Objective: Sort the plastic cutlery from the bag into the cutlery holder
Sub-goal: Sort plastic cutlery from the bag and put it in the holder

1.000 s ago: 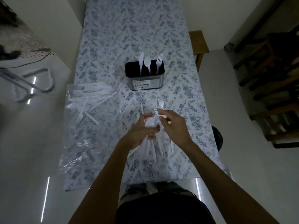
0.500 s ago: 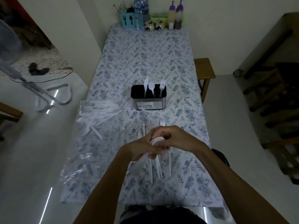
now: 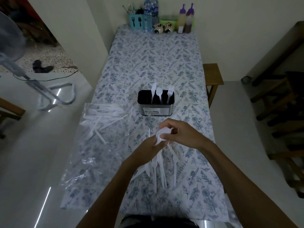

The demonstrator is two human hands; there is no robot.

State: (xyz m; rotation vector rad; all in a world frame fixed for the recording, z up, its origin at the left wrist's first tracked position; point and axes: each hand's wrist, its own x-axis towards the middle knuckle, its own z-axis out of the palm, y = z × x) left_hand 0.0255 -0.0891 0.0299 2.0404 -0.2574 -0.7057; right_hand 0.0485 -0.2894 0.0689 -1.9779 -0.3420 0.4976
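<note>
A black metal cutlery holder (image 3: 155, 108) stands mid-table with a white knife (image 3: 153, 91), spoon (image 3: 159, 93) and fork (image 3: 170, 92) upright in it. A clear plastic bag (image 3: 98, 132) lies at the left edge with white cutlery inside. My left hand (image 3: 145, 149) grips a bundle of white cutlery (image 3: 160, 165), the handles hanging down toward me. My right hand (image 3: 179, 134) pinches the spoon bowls at the top of the bundle (image 3: 162, 134). Both hands meet in front of the holder, a little above the tablecloth.
The floral tablecloth (image 3: 156, 60) covers a long table. At its far end stand a blue cutlery caddy (image 3: 136, 21), water bottles (image 3: 150, 12) and sauce bottles (image 3: 187, 18). A wooden stool (image 3: 213, 76) sits right of the table, chairs at far right, a fan stand (image 3: 49, 96) on the left floor.
The head has tilted up, bringing the far end of the table into view. My right hand has curled over the top of the bundle; the left hand keeps its grip on the cutlery.
</note>
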